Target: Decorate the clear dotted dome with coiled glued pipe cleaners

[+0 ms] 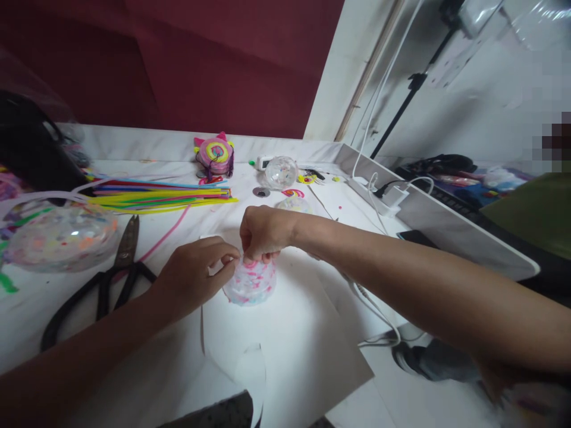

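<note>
A clear, rounded piece with pink and pale blue flecks [252, 285] rests on white paper [307, 333] in the middle of the view. From its left, my left hand [196, 270] pinches at its upper edge, thumb and forefinger close together. My right hand [263, 233] reaches over from the right with curled fingers touching the top of the same piece, which hides part of it. What lies between the fingertips of either hand is too small to tell.
Black-handled cutters [127, 255], colourful pipe cleaners [165, 196] and a speckled clear piece [66, 238] lie left. Behind are a pink decorated ball [216, 156] and a clear bowl [281, 172]. Cables and a white divider [446, 220] stand right, with a person in green beyond.
</note>
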`<state>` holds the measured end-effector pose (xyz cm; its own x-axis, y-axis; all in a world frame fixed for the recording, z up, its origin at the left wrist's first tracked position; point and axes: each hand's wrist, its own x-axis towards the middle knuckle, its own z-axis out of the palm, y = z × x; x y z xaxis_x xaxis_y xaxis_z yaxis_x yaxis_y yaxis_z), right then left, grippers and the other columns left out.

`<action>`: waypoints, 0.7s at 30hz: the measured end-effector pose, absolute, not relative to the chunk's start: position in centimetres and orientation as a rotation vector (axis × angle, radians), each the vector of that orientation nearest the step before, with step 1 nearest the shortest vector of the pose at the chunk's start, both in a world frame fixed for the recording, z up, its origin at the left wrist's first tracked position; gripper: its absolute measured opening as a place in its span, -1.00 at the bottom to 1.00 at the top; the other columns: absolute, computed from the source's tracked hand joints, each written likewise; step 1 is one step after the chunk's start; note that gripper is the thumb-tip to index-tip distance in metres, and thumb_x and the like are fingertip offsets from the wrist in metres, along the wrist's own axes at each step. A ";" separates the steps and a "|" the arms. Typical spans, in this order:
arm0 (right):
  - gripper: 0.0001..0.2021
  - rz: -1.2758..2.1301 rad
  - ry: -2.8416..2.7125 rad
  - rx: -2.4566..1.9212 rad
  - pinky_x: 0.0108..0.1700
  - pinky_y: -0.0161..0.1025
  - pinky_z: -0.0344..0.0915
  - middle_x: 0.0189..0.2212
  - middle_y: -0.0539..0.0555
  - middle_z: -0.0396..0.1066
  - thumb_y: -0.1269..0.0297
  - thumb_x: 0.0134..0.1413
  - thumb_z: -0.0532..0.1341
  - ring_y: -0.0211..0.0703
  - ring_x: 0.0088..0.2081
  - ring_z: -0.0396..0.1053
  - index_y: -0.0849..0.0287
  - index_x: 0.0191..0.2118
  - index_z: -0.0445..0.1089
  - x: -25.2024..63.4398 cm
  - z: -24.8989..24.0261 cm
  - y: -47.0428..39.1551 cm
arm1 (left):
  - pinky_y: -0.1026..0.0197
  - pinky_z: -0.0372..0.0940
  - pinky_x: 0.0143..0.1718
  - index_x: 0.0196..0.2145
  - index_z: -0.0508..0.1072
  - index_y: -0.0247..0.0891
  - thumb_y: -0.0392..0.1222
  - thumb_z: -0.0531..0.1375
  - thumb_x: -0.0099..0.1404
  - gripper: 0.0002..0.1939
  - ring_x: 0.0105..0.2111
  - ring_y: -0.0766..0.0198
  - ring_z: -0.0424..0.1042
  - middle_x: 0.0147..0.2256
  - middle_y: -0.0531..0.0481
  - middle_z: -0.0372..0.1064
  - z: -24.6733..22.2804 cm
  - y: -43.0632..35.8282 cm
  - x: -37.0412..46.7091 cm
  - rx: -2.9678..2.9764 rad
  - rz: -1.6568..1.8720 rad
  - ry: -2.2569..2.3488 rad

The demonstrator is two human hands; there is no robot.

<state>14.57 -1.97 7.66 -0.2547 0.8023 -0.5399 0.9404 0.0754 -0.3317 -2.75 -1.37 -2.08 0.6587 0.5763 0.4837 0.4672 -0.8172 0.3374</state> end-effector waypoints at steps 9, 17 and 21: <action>-0.82 -0.872 2.140 1.743 -0.45 -0.39 0.45 -0.40 0.21 0.61 0.50 0.04 0.32 -0.19 -0.45 0.54 0.46 -0.20 0.59 14.1 7.6 -1.8 | 0.31 0.25 -0.44 -0.38 0.51 -0.21 -0.27 0.07 0.26 -0.80 -0.51 0.36 0.41 -0.46 0.15 0.50 -1.5 -1.8 -2.4 2.551 0.819 0.909; -0.88 -0.825 2.256 1.730 -0.49 -0.36 0.42 -0.51 0.16 0.57 0.51 -0.05 0.28 -0.18 -0.51 0.52 0.39 -0.35 0.56 14.3 7.3 -2.4 | 0.28 0.16 -0.51 -0.52 0.46 -0.20 -0.16 0.10 0.10 -0.84 -0.60 0.36 0.26 -0.62 0.15 0.33 -1.4 -2.0 -1.7 2.260 0.737 1.029; -0.86 -0.667 2.310 1.683 -0.44 -0.34 0.39 -0.50 0.14 0.57 0.49 -0.07 0.28 -0.14 -0.44 0.53 0.36 -0.32 0.56 14.2 7.1 -2.7 | 0.27 0.17 -0.52 -0.48 0.46 -0.18 -0.15 0.11 0.06 -0.86 -0.57 0.32 0.30 -0.60 0.13 0.36 -1.9 -1.8 -1.8 2.142 0.773 1.010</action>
